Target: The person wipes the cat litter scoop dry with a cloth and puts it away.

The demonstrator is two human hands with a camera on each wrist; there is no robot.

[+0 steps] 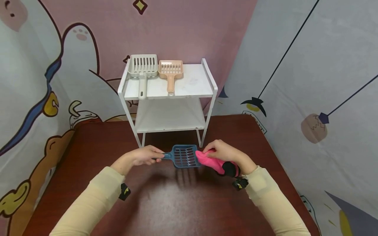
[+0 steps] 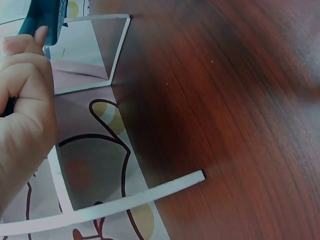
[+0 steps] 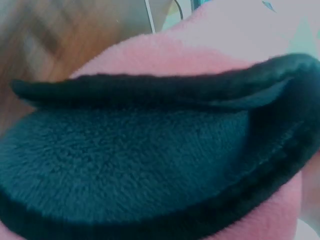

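Note:
A blue slotted litter scoop is held by its handle in my left hand, above the table. Part of that scoop shows at the top left of the left wrist view, past the fingers. My right hand pinches a pink fuzzy cloth item close to the scoop's right edge; whether they touch I cannot tell. The right wrist view is mostly filled by the item's dark fleecy lining and its black-trimmed opening. The right fingers are hidden there.
A white two-tier rack stands at the back of the brown table. On its upper shelf lie a pale grey litter scoop and a peach litter scoop. Printed cloth hangs behind and on both sides.

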